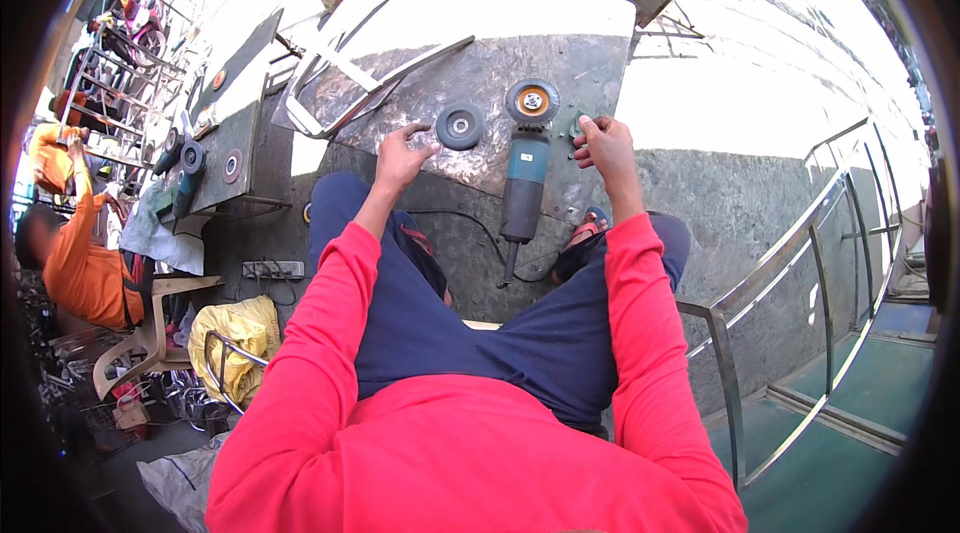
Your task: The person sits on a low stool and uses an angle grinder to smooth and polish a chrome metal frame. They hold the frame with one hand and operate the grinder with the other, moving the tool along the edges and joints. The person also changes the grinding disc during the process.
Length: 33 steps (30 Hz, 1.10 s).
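Sitting on a low seat, the person in the red long-sleeved top and dark blue trousers has both arms stretched out over a scuffed grey metal table (560,63). The left hand (400,158) hovers with its fingers spread loose, grip wide and holding nothing, fingertips just beside a dark round grinding disc (460,125) lying flat on the table. The right hand (603,145) has its grip pinched on a small dark bit (578,125), too tiny to tell what it is exactly, right at the table's edge near the head of the grinder.

Between the two hands lies an angle grinder (525,173), teal and black body, head pointing away from the person with an orange-centred disc (532,101) mounted on it. Its black cord (505,278) trails down off the table toward the person's knees.

Further back on the table there's a bent frame of shiny metal strips (350,83). Off to the left another table (235,148) carries more grinders (185,173), and a second person in an orange shirt (85,263) is sitting on a plastic chair (150,333). A yellow sack (235,338) sits on the ground by that chair. On the right, steel railing (800,263) runs along green steps.
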Each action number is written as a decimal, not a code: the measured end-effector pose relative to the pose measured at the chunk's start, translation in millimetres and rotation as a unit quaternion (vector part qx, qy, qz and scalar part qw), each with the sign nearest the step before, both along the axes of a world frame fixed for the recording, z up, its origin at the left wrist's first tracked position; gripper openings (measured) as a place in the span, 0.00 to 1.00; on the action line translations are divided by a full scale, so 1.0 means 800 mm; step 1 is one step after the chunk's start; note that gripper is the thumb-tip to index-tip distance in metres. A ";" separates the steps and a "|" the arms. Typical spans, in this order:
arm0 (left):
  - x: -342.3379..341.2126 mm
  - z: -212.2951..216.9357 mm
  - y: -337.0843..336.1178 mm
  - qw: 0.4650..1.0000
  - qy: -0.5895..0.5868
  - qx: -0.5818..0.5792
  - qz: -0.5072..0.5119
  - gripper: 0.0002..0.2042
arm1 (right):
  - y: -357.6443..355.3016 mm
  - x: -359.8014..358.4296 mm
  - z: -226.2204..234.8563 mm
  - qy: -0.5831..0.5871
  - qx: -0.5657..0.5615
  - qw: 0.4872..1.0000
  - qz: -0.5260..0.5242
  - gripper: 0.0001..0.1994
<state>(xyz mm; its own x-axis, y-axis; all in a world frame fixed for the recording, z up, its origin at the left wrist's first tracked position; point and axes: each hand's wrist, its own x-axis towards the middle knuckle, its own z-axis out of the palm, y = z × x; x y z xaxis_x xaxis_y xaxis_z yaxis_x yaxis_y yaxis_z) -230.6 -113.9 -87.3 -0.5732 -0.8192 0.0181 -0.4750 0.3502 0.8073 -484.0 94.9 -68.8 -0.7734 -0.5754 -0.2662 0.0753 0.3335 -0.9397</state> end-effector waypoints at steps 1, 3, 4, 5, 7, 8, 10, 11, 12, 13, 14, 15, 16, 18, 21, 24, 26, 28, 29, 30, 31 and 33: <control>-0.002 -0.005 -0.001 0.992 -0.090 -0.061 0.066 0.14 | -0.001 0.000 -0.001 0.010 0.006 1.000 -0.002 0.17; -0.015 -0.011 0.002 0.998 -0.029 -0.020 0.061 0.15 | -0.004 0.001 -0.002 0.029 0.017 0.999 -0.009 0.17; -0.025 -0.013 0.007 0.998 -0.038 -0.021 0.049 0.15 | -0.006 0.002 -0.003 0.041 0.030 0.999 -0.007 0.17; -0.037 -0.015 0.013 0.998 -0.037 -0.030 0.035 0.15 | -0.008 0.003 -0.004 0.054 0.043 0.998 -0.006 0.17; -0.071 -0.015 0.016 1.000 0.006 0.011 -0.003 0.15 | -0.015 0.009 -0.006 0.196 0.073 0.978 -0.013 0.17; -0.092 -0.017 0.018 0.999 0.026 0.026 -0.006 0.14 | -0.018 0.013 -0.006 0.262 0.093 0.960 -0.018 0.17; -0.123 -0.027 0.025 1.000 0.011 0.008 -0.010 0.14 | -0.028 0.022 -0.005 0.274 0.082 0.957 -0.036 0.17; -0.135 -0.032 0.027 0.999 -0.016 -0.039 -0.013 0.13 | -0.034 0.027 -0.004 0.282 0.073 0.955 -0.045 0.18; -0.144 -0.040 0.034 0.999 -0.015 -0.051 0.008 0.13 | -0.044 0.030 -0.002 0.327 0.104 0.938 -0.043 0.19; -0.153 -0.046 0.033 0.998 -0.029 0.059 0.002 0.12 | -0.052 0.033 0.000 0.373 0.100 0.922 -0.037 0.20; -0.158 -0.053 0.037 0.972 -0.001 0.236 0.008 0.13 | -0.063 0.036 0.002 0.419 0.091 0.903 -0.031 0.21; -0.160 -0.060 0.044 0.941 0.076 0.330 -0.013 0.13 | -0.077 0.038 0.005 0.468 0.069 0.880 -0.022 0.22; -0.161 -0.066 0.047 0.939 0.100 0.329 -0.013 0.12 | -0.091 0.039 0.009 0.471 0.057 0.880 -0.003 0.25; -0.162 -0.079 0.056 0.931 0.176 0.314 -0.060 0.11 | -0.114 0.046 0.014 0.523 0.094 0.847 0.003 0.26; -0.164 -0.100 0.059 0.925 0.232 0.287 -0.087 0.15 | -0.136 0.058 0.013 0.487 0.172 0.855 0.046 0.30; -0.168 -0.118 0.047 0.918 0.236 0.283 -0.145 0.17 | -0.134 0.049 0.006 0.444 0.252 0.854 0.099 0.31; -0.176 -0.120 0.037 0.928 0.214 0.251 -0.172 0.21 | -0.130 0.035 0.001 0.417 0.228 0.876 0.086 0.29; -0.183 -0.115 0.035 0.949 0.136 0.237 -0.159 0.27 | -0.124 0.020 -0.007 0.396 0.190 0.894 0.082 0.28; -0.185 -0.110 0.038 0.945 0.144 0.252 -0.154 0.28 | -0.121 0.012 -0.011 0.386 0.176 0.903 0.067 0.27; -0.188 -0.105 0.044 0.940 0.152 0.268 -0.150 0.29 | -0.117 0.005 -0.014 0.374 0.148 0.913 0.074 0.27; -0.188 -0.100 0.051 0.933 0.163 0.286 -0.148 0.31 | -0.112 -0.002 -0.018 0.359 0.126 0.922 0.076 0.27; -0.190 -0.089 0.067 0.959 0.118 0.212 -0.144 0.42 | -0.105 -0.013 -0.024 0.336 0.088 0.934 0.078 0.26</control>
